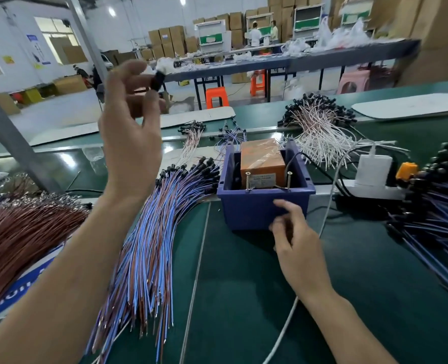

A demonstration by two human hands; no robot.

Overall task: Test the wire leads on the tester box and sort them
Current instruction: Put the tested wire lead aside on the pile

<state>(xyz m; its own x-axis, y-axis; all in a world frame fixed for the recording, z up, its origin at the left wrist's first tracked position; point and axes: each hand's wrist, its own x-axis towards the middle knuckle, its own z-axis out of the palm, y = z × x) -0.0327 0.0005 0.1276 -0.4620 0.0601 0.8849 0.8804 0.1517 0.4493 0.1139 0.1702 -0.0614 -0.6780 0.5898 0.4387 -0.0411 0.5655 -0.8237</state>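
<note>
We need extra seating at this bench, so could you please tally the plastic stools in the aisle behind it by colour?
Orange stools: 2
Pink stools: 1
Total: 3

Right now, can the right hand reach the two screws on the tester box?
Probably yes. The right hand sits at the blue bin's front wall, just below the screws, which stand exposed above the rim; nothing lies between. Left hand holds a black connector, raised.
</note>
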